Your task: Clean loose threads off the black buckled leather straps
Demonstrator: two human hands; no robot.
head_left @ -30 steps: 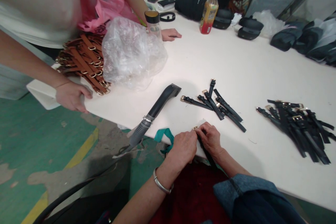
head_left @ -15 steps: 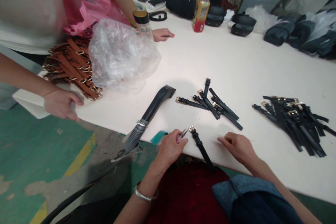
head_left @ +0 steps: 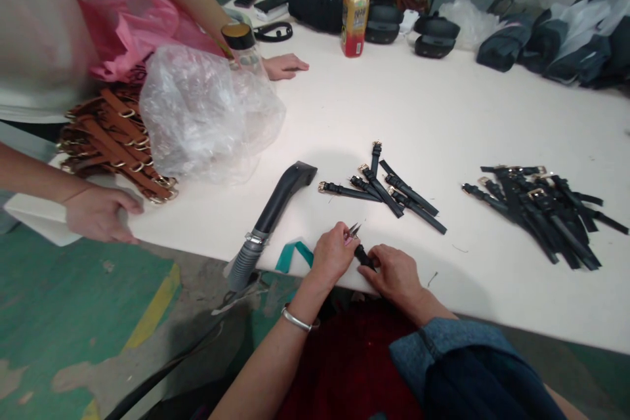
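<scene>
1. While the white table (head_left: 394,98) fills most of the view, the work sits at its near edge, just in front of the wearer's body.
2. Toward the right of the table, well apart from both hands, lies a large heap of black straps (head_left: 564,230), loosely overlapping, several with gold-coloured buckles.
3. A smaller cluster of black straps (head_left: 382,192) lies nearer, just beyond the hands.
4. One single strap (head_left: 364,257) is at the near edge, between the two hands and partly covered by them; its buckle cannot be made out. Judging by its look, it should be light, bendable yet springy enough to keep its line, a little slippery on its smooth face, and hardly fragile. The flat body, just short of the thicker end, seems the surest place to take hold.
5. The right hand (head_left: 396,272) reaches in from the right, knuckles up and fingers curled, pinching that strap between thumb and forefinger.
6. The left hand (head_left: 335,252) comes from the opposite side, wrist fairly straight, its fingers closed around a small tool close to the strap's far end.
7. That tool, a pair of snips (head_left: 353,232), points its slim blades away from the body; whether they touch the strap is unclear.
</scene>
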